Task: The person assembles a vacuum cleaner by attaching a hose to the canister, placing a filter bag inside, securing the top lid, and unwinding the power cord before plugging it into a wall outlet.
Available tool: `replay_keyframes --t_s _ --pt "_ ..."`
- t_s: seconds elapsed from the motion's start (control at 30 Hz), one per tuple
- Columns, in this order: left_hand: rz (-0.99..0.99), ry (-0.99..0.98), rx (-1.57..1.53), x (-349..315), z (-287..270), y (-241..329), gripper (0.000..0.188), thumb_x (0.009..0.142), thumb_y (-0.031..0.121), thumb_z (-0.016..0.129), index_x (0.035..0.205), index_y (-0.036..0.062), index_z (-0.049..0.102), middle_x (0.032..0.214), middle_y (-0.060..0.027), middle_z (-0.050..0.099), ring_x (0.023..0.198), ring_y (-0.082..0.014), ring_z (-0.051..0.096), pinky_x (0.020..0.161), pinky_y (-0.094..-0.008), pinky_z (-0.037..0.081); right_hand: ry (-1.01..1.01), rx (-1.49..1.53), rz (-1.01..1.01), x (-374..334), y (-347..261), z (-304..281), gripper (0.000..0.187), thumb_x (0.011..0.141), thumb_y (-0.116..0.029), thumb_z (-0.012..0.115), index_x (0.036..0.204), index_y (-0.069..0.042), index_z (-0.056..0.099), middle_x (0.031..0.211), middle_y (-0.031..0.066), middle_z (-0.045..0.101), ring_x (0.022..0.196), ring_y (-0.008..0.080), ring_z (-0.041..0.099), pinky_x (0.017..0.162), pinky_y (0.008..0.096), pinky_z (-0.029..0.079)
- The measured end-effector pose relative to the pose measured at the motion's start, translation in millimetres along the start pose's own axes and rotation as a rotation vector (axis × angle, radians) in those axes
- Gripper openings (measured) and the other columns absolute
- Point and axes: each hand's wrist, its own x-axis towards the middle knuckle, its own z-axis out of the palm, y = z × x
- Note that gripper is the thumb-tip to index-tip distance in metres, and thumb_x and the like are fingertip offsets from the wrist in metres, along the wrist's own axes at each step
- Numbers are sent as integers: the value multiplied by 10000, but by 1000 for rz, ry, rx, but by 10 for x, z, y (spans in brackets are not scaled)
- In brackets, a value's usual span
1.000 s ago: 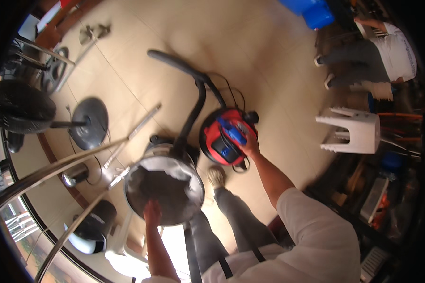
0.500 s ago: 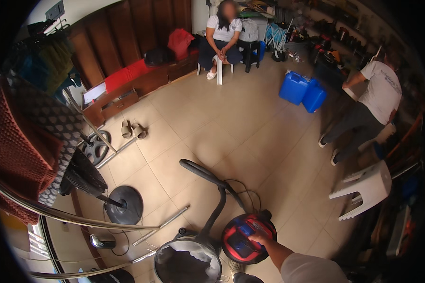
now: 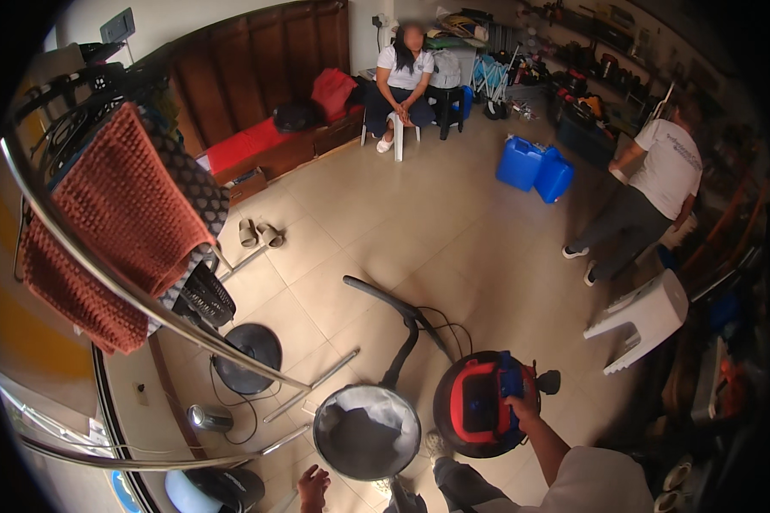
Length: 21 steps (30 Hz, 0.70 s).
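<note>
My right hand (image 3: 524, 409) is closed on the blue handle at the right side of a red-and-black vacuum cleaner head (image 3: 466, 436). That head sits low in front of me, beside my feet. Just left of it stands the vacuum's open drum (image 3: 318, 445), with pale cloth-like lining (image 3: 398, 410) around its inside and a dark bottom. A black hose (image 3: 393, 368) runs from the drum's far side and lies curled on the floor. Left of the drum, my left hand (image 3: 313, 489) hangs with bent fingers apart, holding nothing.
A curved metal rail (image 3: 180, 321) with a rust-coloured towel (image 3: 128, 222) crosses the left. Beyond it stand a round black fan base (image 3: 248, 359) and slippers (image 3: 259, 233). A white stool (image 3: 646, 316), blue jerrycans (image 3: 522, 162), a standing person (image 3: 650, 184) and a seated person (image 3: 402, 77) are farther off.
My right hand has shifted the vacuum head to the right and turned it. My left hand has come into view beside the drum. The view has swung, and the standing person's arm has moved.
</note>
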Motion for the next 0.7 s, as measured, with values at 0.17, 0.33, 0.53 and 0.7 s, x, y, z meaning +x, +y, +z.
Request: replay_keyframes --t_s 0.17,0.33,0.53,0.7 --pt "-105 -77 -113 -91 -546 19 360 865 324 424 989 -4 509 769 -108 604 613 -161 573 517 -254 434 59 214 -20 -624 -186 -201 643 555 -62 552 1178 -108 401 888 65 509 791 177 517 694 288 434" --pt "-83 -124 -175 -305 -807 97 374 862 331 419 1032 13 515 876 -117 619 644 -152 583 517 -215 431 2 353 -1 -808 -91 -305 580 604 -46 528 1154 -165 389 754 36 502 616 138 500 526 273 431" --pt "-54 -170 -259 -391 -987 -108 356 859 288 437 1089 19 479 944 -107 585 662 -145 566 517 -219 442 -59 375 173 -1212 -471 -259 228 628 -128 553 843 -66 514 531 40 450 413 155 459 391 298 400" --pt "-87 -130 -284 -672 -1064 -153 348 858 287 442 1103 43 482 937 -83 590 719 -136 565 566 -225 439 -161 364 112 -1356 -624 -86 103 637 -142 553 689 -75 496 524 42 461 422 162 470 388 299 397"
